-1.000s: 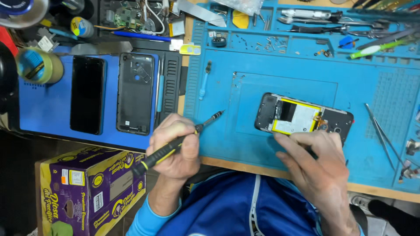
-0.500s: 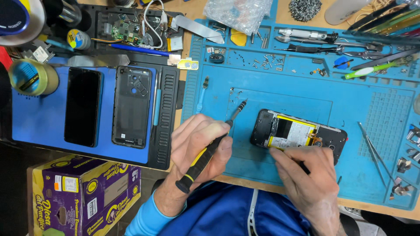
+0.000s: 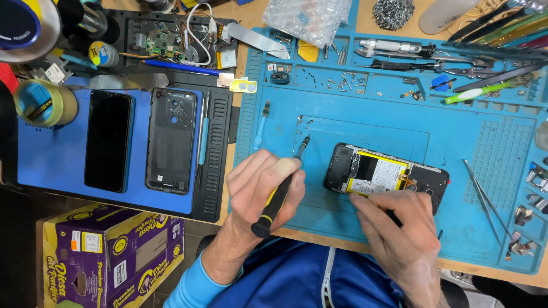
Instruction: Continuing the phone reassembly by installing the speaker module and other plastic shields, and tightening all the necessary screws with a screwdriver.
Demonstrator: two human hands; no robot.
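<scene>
Screwdriver [image 3: 279,191] clamped in left hand [image 3: 260,188] — tip swung closer to opened phone [image 3: 385,174]; right hand [image 3: 397,234] still pressing it.

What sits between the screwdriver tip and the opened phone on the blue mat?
Only bare blue mat, in the head view, lies between the screwdriver tip and the opened phone.

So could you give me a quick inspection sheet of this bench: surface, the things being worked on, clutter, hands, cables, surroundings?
Surface: blue work mat with tray compartments along its top.
Job's things: opened phone, yellow battery showing; black-and-yellow screwdriver.
Clutter: loose screws, tweezers, tape roll, back cover and dark phone on a blue pad.
Hands: left hand grips the screwdriver; right hand rests on the opened phone's near edge.
Cables: white cable by a circuit board.
Surroundings: purple cardboard box below the bench.
</scene>
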